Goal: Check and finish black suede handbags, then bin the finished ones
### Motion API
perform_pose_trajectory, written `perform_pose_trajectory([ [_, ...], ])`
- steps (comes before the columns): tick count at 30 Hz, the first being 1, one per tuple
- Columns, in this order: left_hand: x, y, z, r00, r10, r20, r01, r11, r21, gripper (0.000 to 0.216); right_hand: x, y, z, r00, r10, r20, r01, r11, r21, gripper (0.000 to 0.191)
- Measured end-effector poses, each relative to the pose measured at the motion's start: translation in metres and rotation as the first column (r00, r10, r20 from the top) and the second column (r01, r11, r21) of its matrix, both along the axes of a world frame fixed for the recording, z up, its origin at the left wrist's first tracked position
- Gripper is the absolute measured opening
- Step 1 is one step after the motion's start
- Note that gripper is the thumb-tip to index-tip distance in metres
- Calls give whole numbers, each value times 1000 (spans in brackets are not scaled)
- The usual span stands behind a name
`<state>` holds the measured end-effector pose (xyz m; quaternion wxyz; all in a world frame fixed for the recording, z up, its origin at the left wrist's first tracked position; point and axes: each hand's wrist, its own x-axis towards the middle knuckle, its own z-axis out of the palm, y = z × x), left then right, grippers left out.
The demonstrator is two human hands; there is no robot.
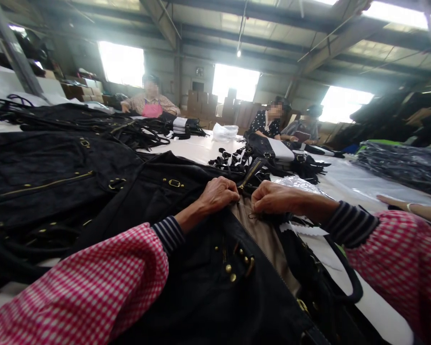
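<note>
A soft black bag lies at six o'clock, its long zip open from the centre toward five o'clock and showing smooth beige lining; brass studs dot its front. A padded handle loops at four o'clock. The left hand, in a pink checked sleeve with a striped knit cuff, has its fingers curled closed, pinching the near edge of the opening just below centre. The right hand, toward four o'clock, also has its fingers bunched shut at the opening's upper end; the exact fold gripped is hidden. More black bags with brass zips and buckles heap at nine o'clock. At three o'clock sits a stack in shiny plastic. White-wrapped bags lie at two o'clock on the pale surface. Beyond, workers stand at eleven and one o'clock, before cardboard boxes.
</note>
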<state>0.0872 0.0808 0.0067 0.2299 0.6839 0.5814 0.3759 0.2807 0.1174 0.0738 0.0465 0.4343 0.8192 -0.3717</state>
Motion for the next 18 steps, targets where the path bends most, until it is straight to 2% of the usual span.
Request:
perform_pose_trajectory([
  [12,0,-5,4,999,-50,-13,51,998,31,17,-4,-1,-1,1000,0,-14,0,1000,-2,12],
  [18,-1,-2,1,991,-130,-16,131,990,55,19,-6,4,-12,999,31,-41,-27,995,100,8],
])
